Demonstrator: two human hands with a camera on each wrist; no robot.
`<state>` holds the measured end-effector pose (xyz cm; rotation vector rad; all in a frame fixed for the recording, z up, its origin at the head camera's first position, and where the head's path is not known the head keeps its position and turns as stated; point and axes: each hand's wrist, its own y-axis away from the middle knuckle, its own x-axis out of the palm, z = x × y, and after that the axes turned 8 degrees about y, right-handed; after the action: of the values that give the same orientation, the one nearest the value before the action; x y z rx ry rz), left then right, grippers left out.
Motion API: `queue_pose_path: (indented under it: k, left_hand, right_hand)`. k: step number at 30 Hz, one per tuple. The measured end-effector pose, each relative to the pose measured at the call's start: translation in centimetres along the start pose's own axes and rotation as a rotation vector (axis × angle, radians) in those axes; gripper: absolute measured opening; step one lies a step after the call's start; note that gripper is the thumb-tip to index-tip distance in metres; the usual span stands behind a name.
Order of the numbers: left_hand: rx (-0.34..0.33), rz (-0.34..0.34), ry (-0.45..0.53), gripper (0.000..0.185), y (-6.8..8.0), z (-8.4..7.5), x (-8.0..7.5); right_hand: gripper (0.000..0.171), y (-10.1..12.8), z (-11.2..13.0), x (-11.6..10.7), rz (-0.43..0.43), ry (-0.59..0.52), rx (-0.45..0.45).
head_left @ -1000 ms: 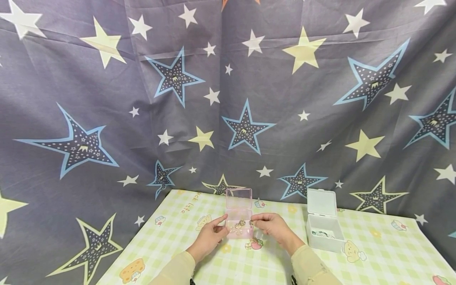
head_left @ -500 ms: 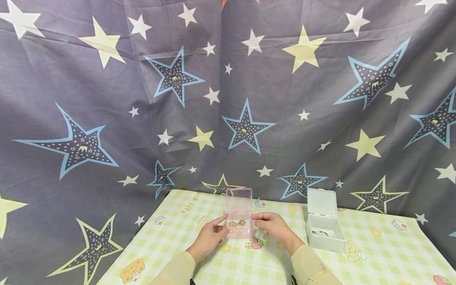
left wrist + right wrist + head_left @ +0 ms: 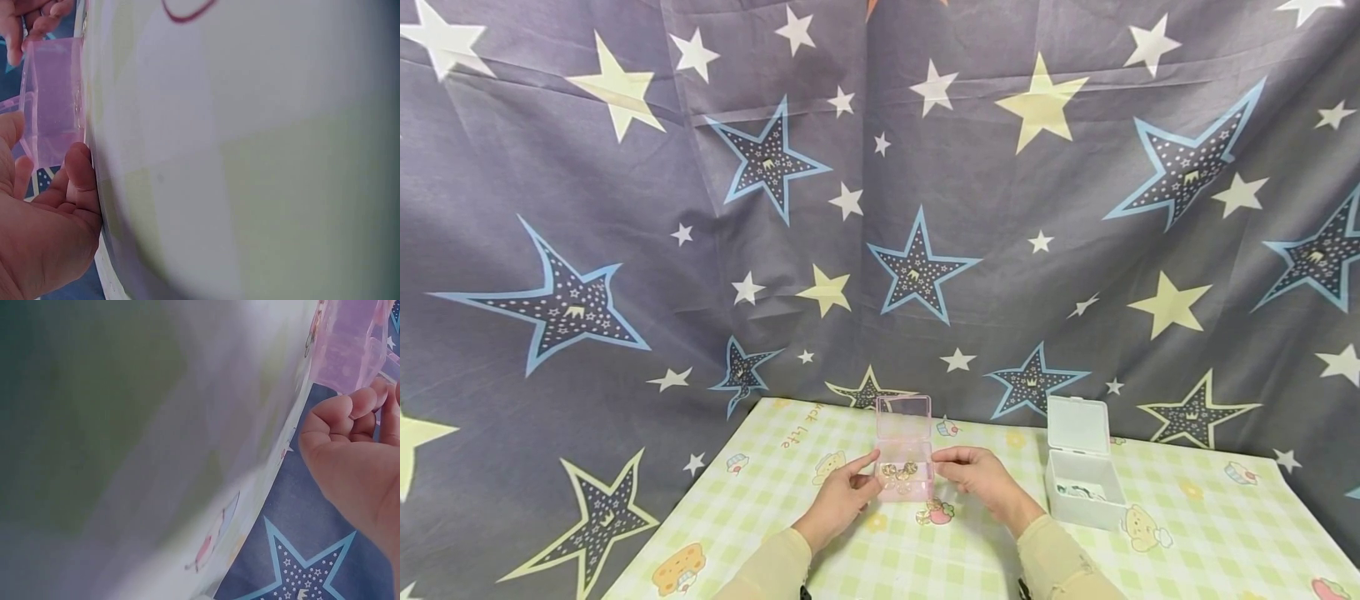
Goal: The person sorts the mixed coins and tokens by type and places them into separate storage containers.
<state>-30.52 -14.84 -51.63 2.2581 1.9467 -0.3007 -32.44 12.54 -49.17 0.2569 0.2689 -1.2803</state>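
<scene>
A clear pink box [image 3: 915, 492] stands with its lid [image 3: 903, 418] raised at the back. Inside it lie several small round gold pieces [image 3: 910, 469], too small to tell their kind. My left hand [image 3: 841, 498] holds the box's left side, with the thumb at the front lower corner in the left wrist view. Beside the right wall is my right hand [image 3: 977, 477], its fingers bent and nothing seen between them. The right wrist view shows its fingertips [image 3: 378, 390] close to the box; whether they touch is unclear. More gold pieces [image 3: 922, 517] lie on the cloth in front.
A white box [image 3: 1086, 510] with its lid up stands to the right, with small green and white items [image 3: 1078, 492] inside. A green checked cloth [image 3: 820, 575] covers the table. A grey star-patterned curtain [image 3: 820, 350] hangs directly behind the table.
A gold piece at my right fingertips one second ago has left them, and one more now shows at the box's left inside. My right hand has shifted slightly right. My left hand stays put.
</scene>
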Motion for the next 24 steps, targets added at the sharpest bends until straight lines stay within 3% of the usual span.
queue_pose_path:
  k: [6, 16, 24]
  left_hand:
    - [-0.012, 0.0, -0.016, 0.061, 0.1, -0.2, 0.0]
    - [-0.025, -0.009, -0.024, 0.061, 0.1, -0.3, 0.0]
    - [-0.016, -0.006, -0.019, 0.061, 0.1, -0.2, 0.0]
  right_hand:
    - [0.036, 0.4, -0.1, -0.5, -0.004, 0.047, -0.014]
    - [0.03, 0.6, -0.4, -0.3, 0.042, 0.262, -0.098]
    - [0.024, 1.0, -0.5, -0.1, 0.076, 0.32, -0.121]
